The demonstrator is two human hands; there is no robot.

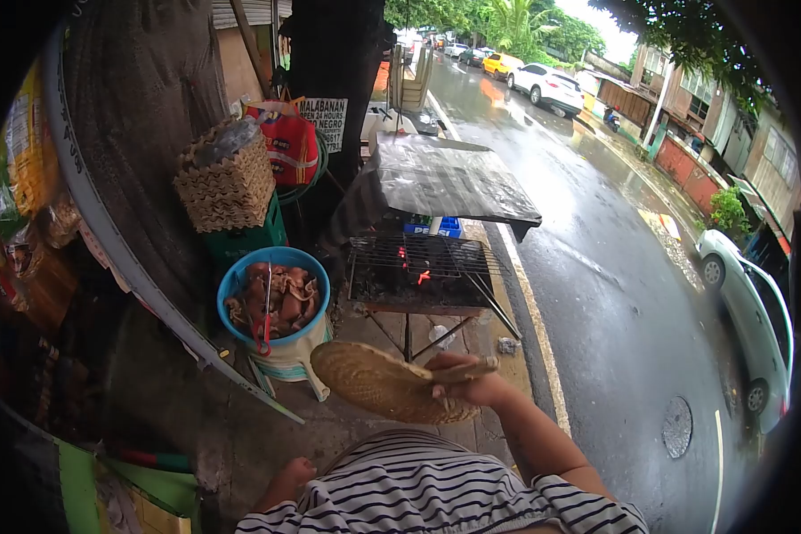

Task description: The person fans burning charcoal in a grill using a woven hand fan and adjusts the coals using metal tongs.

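My right hand is wrapped round the handle of a woven hand fan, held in front of my striped shirt. Beyond the fan stands a charcoal grill with a wire grate and a few glowing red coals. A dark sheet-like cover spans above the grill's far side. My left hand hangs low by my side with its fingers curled; whether it holds anything is hidden. Ahead of it, a blue basin of raw meat has red-handled tongs lying on top.
Stacked egg trays sit on a green crate behind the basin, beside a red bag. A blue crate is behind the grill. To the right runs a wet road with a parked light-coloured car.
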